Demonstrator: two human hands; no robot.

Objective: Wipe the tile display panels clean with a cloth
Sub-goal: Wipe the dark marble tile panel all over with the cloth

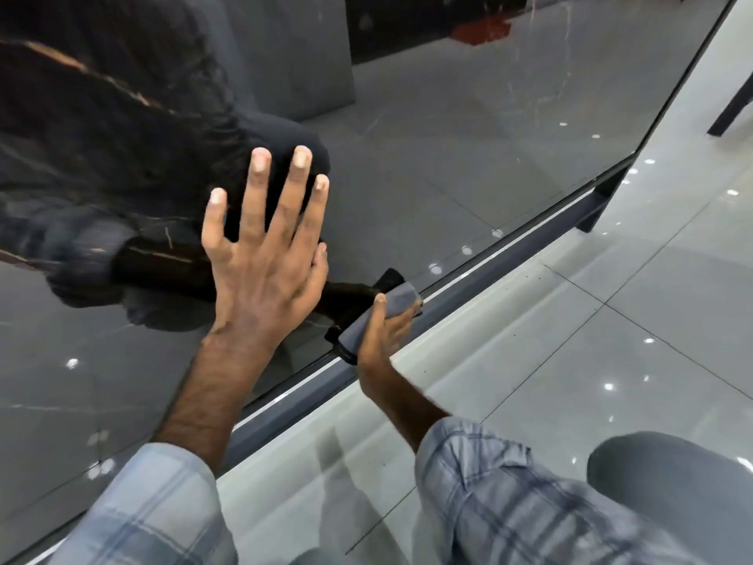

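Left hand [265, 258]: my fingers spread wide, flat on the dark tile panel [428, 148].
Right hand [385, 334]: my fingers curl round the grey cloth [393, 301].
Cloth place: panel's bottom edge, four o'clock from my left hand.

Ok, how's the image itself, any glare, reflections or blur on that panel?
Head view: the glossy dark panel mirrors the person and the floor tiles, so its own surface is hard to read; head view: small white light spots dot panel and floor; head view: the left hand is sharp, the right hand and cloth slightly soft, the sleeves blurred.
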